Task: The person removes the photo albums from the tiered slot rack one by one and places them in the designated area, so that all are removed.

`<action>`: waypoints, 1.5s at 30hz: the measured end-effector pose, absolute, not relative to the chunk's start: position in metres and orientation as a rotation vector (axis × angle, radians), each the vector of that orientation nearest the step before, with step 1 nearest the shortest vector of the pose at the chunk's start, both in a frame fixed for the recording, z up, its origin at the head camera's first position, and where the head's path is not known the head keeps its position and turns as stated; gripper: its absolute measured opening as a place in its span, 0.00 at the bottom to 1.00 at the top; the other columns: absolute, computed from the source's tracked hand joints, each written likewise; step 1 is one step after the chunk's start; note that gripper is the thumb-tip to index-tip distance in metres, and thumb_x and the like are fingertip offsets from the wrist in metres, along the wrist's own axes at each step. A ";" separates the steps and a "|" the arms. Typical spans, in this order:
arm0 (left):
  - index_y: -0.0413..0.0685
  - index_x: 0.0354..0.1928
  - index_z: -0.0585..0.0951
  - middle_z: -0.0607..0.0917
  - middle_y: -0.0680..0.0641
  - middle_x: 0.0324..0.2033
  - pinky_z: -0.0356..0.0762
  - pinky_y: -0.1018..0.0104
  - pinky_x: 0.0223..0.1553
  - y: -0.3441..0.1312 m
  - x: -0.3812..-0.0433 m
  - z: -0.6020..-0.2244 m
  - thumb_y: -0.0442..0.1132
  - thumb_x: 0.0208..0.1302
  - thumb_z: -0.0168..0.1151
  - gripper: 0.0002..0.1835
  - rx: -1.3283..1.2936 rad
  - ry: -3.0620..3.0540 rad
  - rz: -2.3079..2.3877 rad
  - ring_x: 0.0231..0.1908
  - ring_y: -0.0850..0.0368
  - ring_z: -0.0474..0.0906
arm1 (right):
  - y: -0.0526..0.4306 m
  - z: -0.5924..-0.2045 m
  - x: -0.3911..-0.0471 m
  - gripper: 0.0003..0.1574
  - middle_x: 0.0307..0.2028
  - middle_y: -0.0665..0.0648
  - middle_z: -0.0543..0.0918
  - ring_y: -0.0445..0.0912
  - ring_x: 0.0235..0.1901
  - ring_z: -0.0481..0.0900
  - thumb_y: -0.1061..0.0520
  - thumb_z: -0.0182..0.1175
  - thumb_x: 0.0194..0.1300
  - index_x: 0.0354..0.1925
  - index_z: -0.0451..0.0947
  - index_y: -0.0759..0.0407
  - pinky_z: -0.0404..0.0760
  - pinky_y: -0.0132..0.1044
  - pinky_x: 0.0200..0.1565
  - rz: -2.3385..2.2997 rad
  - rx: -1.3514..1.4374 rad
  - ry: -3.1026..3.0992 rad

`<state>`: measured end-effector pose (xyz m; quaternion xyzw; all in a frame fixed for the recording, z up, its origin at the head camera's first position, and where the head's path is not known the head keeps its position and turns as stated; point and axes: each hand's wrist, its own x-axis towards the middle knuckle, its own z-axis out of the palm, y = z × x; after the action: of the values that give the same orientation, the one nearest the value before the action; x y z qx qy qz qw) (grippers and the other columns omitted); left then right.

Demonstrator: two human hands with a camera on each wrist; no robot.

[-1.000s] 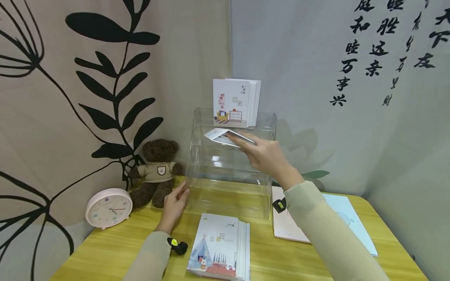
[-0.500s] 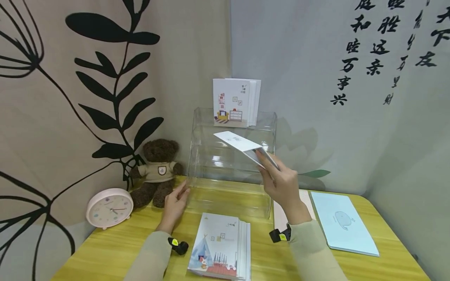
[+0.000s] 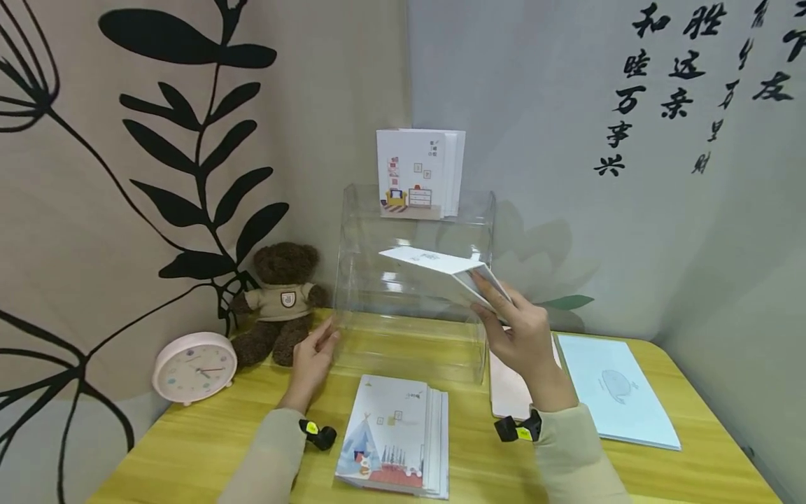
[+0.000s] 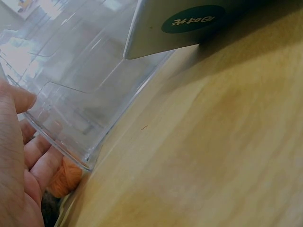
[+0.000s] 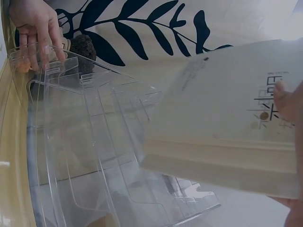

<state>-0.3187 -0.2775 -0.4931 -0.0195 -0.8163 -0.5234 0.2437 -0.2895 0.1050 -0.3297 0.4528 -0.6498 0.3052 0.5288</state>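
A white book (image 3: 428,260) is in my right hand (image 3: 525,336), thumb on one face and fingers at the other side. It is held tilted in front of the clear tiered rack (image 3: 412,297), above the table. The right wrist view shows the book's pale cover (image 5: 213,90) with dark characters. My left hand (image 3: 315,360) holds the rack's lower left edge. In the left wrist view, its thumb and fingers lie on either side of the clear panel (image 4: 80,104). Several white books (image 3: 420,171) stand on the rack's top tier.
A stack of illustrated white books (image 3: 387,434) lies on the table before the rack. A pink clock (image 3: 194,367) and brown teddy bear (image 3: 286,269) stand at left. Pink (image 3: 508,388) and light blue notebooks (image 3: 636,402) lie at right. Walls close off the back.
My right hand has drawn back from the rack, rightward and down, turning the book so its pale face shows. My left hand stays on the rack. The head view has tilted slightly down.
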 end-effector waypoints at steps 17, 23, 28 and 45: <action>0.71 0.69 0.75 0.81 0.44 0.60 0.79 0.47 0.56 -0.277 -0.319 -0.491 0.53 0.73 0.61 0.24 -0.041 -2.250 -1.407 0.57 0.47 0.81 | 0.160 -0.336 -0.289 0.30 0.44 0.61 0.88 0.42 0.38 0.86 0.62 0.73 0.60 0.59 0.79 0.71 0.81 0.26 0.41 0.947 1.311 -1.672; 0.69 0.69 0.75 0.82 0.44 0.60 0.79 0.48 0.55 -0.277 -0.319 -0.491 0.52 0.73 0.61 0.24 -0.037 -2.253 -1.399 0.56 0.48 0.81 | 0.184 -0.343 -0.282 0.43 0.46 0.59 0.88 0.43 0.42 0.87 0.80 0.72 0.43 0.61 0.79 0.69 0.86 0.33 0.37 1.151 1.400 -1.853; 0.69 0.69 0.75 0.82 0.44 0.59 0.79 0.48 0.55 -0.276 -0.320 -0.491 0.51 0.73 0.61 0.24 -0.041 -2.244 -1.388 0.56 0.47 0.82 | 0.199 -0.356 -0.280 0.37 0.48 0.61 0.87 0.48 0.40 0.88 0.80 0.66 0.56 0.64 0.76 0.68 0.88 0.41 0.32 1.420 1.474 -2.083; 0.68 0.70 0.74 0.81 0.45 0.61 0.78 0.46 0.56 -0.276 -0.321 -0.491 0.52 0.73 0.61 0.25 -0.041 -2.260 -1.392 0.56 0.46 0.81 | 0.204 -0.402 -0.291 0.24 0.48 0.62 0.87 0.53 0.36 0.89 0.68 0.60 0.70 0.64 0.76 0.68 0.87 0.49 0.33 1.764 1.494 -2.438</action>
<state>-0.3205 -0.2763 -0.4915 -0.0150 -0.8263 -0.5088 0.2409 -0.2912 0.2038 -0.4022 0.4421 -0.7214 0.5218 -0.1090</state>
